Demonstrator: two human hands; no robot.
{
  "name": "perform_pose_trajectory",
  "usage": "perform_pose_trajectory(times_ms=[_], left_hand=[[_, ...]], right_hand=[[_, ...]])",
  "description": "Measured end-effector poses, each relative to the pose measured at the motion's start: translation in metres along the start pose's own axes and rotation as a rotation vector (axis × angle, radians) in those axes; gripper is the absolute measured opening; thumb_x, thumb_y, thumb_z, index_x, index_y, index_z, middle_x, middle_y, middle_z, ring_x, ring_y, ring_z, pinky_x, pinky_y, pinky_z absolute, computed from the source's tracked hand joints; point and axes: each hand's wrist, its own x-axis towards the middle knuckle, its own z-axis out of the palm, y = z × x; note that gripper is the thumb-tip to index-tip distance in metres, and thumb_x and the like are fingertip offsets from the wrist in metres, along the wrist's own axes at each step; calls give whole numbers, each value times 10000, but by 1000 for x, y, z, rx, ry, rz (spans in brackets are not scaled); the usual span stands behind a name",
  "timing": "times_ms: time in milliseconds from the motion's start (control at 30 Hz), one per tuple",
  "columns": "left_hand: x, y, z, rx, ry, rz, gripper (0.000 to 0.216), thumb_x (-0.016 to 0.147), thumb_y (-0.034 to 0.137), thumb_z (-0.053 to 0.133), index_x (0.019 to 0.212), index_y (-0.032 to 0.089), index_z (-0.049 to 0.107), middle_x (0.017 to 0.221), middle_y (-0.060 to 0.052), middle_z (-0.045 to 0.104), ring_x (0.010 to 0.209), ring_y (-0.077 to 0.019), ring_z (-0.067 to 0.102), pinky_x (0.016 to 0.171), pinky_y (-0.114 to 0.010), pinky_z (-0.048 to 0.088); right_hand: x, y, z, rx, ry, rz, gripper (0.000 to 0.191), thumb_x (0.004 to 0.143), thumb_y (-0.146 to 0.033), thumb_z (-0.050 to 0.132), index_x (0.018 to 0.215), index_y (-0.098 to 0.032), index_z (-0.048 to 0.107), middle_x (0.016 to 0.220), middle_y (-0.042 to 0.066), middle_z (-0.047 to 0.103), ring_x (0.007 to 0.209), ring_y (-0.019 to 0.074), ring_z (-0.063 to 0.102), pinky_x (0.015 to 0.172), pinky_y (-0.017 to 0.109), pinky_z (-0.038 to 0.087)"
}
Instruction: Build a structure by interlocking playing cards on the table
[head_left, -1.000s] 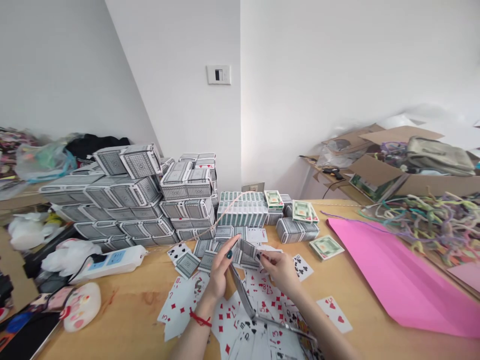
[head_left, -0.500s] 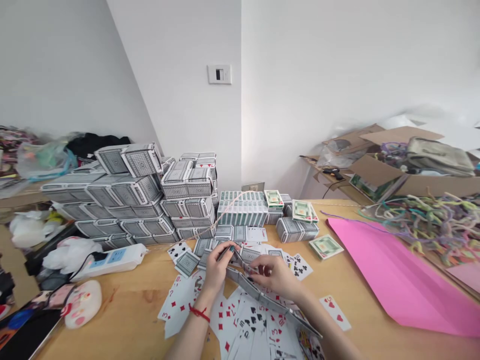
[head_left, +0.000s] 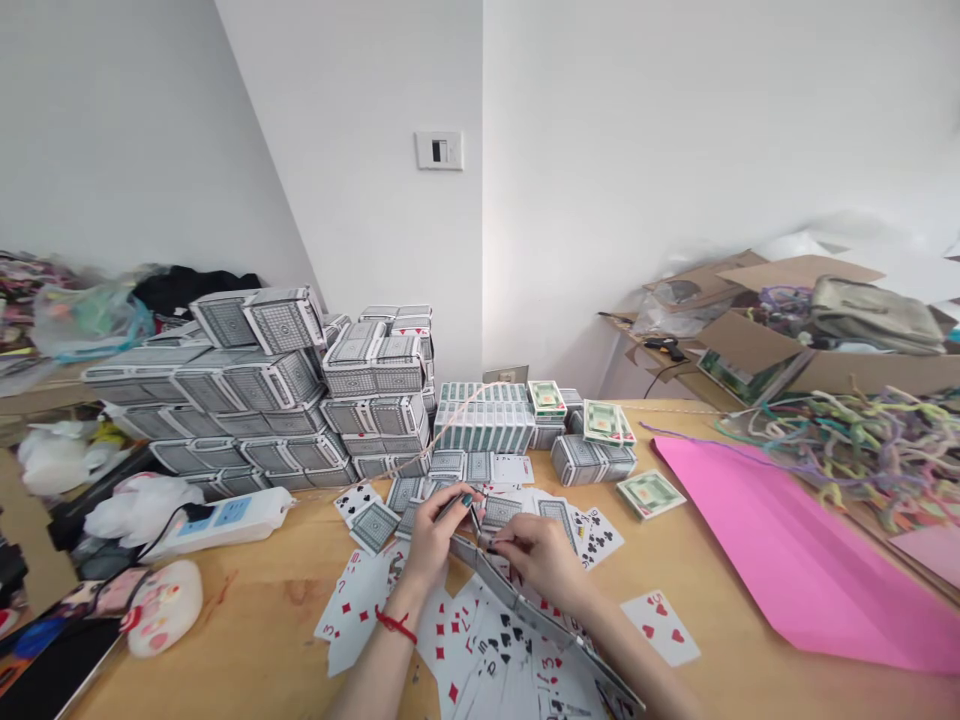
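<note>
Over the middle of the table, my left hand point(head_left: 444, 530) grips the upper end of a long strip of joined playing cards point(head_left: 517, 598). The strip slants down to the right, grey backs and pale edges showing. My right hand point(head_left: 541, 552) is closed with thumb and finger pinched at the strip near that same end; whether a separate card sits in the pinch is partly hidden. Loose face-up cards point(head_left: 504, 640) spread beneath the strip and my wrists. A five of hearts point(head_left: 661, 628) lies right of my right forearm.
Stacked blocks of folded cards point(head_left: 262, 385) rise at the back left. Green-backed card packs point(head_left: 651, 494) sit at the back right, near a pink sheet point(head_left: 787, 560). A power strip point(head_left: 225, 522) and a white squishy toy point(head_left: 165, 608) lie left. Tangled yarn point(head_left: 862, 460) covers the right side.
My right hand has shifted slightly left and its fingers have drawn together at the strip. The strip's lower part has moved a little, uncovering more of the five of hearts. My left hand stays put.
</note>
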Motion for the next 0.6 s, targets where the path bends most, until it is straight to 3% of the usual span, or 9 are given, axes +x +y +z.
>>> perform_pose_trajectory(times_ms=[133,267,433,600], left_hand=[[-3,0,2,16,22,46,170,682,291,635,800,168,637,831,-50,655,725,-209,634,712,-363,518],[-1,-6,0,82,13,113,159,697,293,623,786,163,647,841,-64,653,817,-229,615,750,-357,505],[-3,-10,2,101,-1,142,162,736,296,587,817,172,652,868,-60,651,844,-226,602,779,-352,491],[-7,-9,8,74,-4,122,168,728,304,594,807,167,650,863,-59,658,836,-227,606,766,-347,492]], right_hand=[[1,8,9,237,139,139,220,738,-379,597,809,-173,568,609,11,631,528,153,597,515,254,475],[4,16,13,274,379,166,330,732,-426,600,917,-158,552,683,38,644,575,166,617,576,287,510],[3,23,14,48,525,101,461,808,-417,499,1193,-163,496,988,121,616,772,205,608,713,360,516],[-1,28,30,-165,523,41,526,870,-294,399,1368,-189,265,1210,146,506,1150,269,440,911,450,419]])
